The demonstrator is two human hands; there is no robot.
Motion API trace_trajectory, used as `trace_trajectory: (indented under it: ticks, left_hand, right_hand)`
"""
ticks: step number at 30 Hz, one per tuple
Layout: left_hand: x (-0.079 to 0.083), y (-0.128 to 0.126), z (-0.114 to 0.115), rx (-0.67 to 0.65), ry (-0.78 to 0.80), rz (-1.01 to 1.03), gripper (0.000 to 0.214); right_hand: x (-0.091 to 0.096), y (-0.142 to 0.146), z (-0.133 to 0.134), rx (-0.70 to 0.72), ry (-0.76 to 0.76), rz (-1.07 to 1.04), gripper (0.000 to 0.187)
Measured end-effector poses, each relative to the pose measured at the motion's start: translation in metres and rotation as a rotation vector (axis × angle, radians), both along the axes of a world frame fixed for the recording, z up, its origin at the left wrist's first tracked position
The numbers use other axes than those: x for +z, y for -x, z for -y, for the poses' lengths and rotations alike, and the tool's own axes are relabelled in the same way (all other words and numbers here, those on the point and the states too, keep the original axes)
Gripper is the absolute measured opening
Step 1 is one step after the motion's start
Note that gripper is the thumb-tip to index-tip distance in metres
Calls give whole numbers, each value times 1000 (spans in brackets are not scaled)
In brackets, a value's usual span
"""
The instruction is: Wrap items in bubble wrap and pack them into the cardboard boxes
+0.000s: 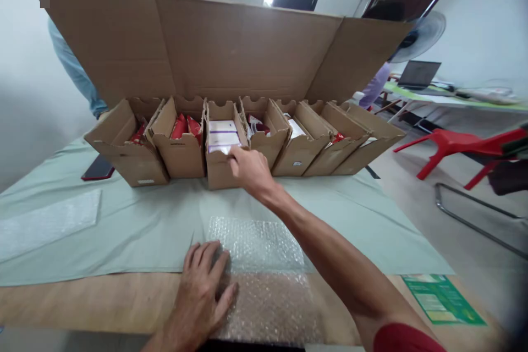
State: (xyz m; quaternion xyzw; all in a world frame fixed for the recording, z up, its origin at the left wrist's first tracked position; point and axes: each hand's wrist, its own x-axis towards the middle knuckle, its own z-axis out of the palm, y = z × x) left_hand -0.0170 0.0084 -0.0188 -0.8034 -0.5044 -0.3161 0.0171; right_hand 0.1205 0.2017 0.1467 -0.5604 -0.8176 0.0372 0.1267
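Note:
My left hand point(204, 286) lies flat and open on a sheet of bubble wrap point(264, 280) near the table's front edge. My right hand point(249, 168) reaches forward to the third small cardboard box point(218, 173) in a row, fingers curled at its front rim by a white packet point(223, 135) inside; whether it grips the packet I cannot tell. Several small open boxes stand side by side in front of a large flattened carton point(231, 44). Red packets point(183, 126) fill the box to the left.
A pale green cloth point(136, 225) covers the wooden table. A dark phone point(98, 168) lies left of the boxes, another bubble wrap sheet point(45, 223) at far left, a green leaflet point(443, 300) at front right. Red chairs point(457, 146) and a fan point(421, 36) stand right. A person point(76, 74) stands behind the carton.

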Motion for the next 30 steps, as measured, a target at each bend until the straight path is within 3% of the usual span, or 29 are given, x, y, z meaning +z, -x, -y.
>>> trace_trajectory:
  ticks: [4, 6, 8, 10, 13, 16, 20, 22, 25, 30]
  left_hand:
    - [3, 15, 0, 48, -64, 104, 41]
    - [8, 24, -4, 118, -55, 183, 45]
    - [17, 30, -11, 191, -13, 261, 50]
    - [26, 29, -23, 242, 60, 331, 61]
    - [39, 15, -41, 256, 201, 426, 77]
    - [47, -1, -55, 212, 338, 472, 72]
    - [54, -13, -72, 217, 376, 510, 57]
    - [56, -16, -82, 237, 361, 527, 52]
    - [56, -21, -99, 228, 348, 572, 53]
    - [38, -23, -112, 144, 346, 734, 84]
  right_hand:
    - [-12, -61, 83, 98, -23, -143, 22]
    - [-13, -102, 109, 204, -11, -303, 21]
    - [-12, -144, 117, 199, -28, -384, 22]
    - [-15, -182, 114, 92, -91, -464, 24]
    - [-31, -218, 108, -5, -71, -682, 51]
    - [-55, -219, 114, 104, 105, -758, 73]
    - [-77, -195, 111, 29, 109, -699, 53]
    - [-80, -187, 94, -20, 94, -709, 42]
    - [-85, -182, 58, 8, 97, -770, 47]
    - [-99, -172, 20, 27, 99, -908, 58]
